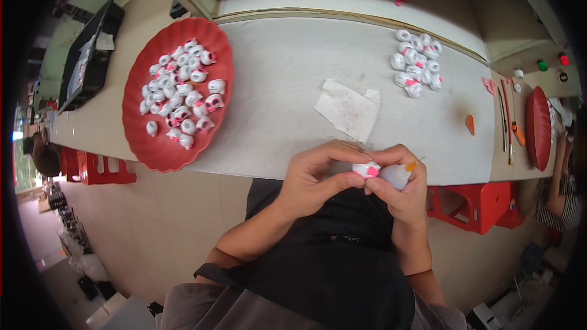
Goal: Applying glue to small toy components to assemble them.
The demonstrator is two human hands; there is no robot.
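You hold one small white piece (pixel 367 170) with pink marks at the table edge (pixel 275 168), just in front of your body.

Your left hand (pixel 315 177) pinches this piece between thumb and fingers; your right hand (pixel 400 186) is closed around a small bottle (pixel 397 175) with an orange tip, touching the piece. It seems you are gluing or painting it, so the tip must meet the spot exactly. Untreated-looking pieces fill the red tray (pixel 137 140) on the left; a smaller pile (pixel 417 61) lies on the right.
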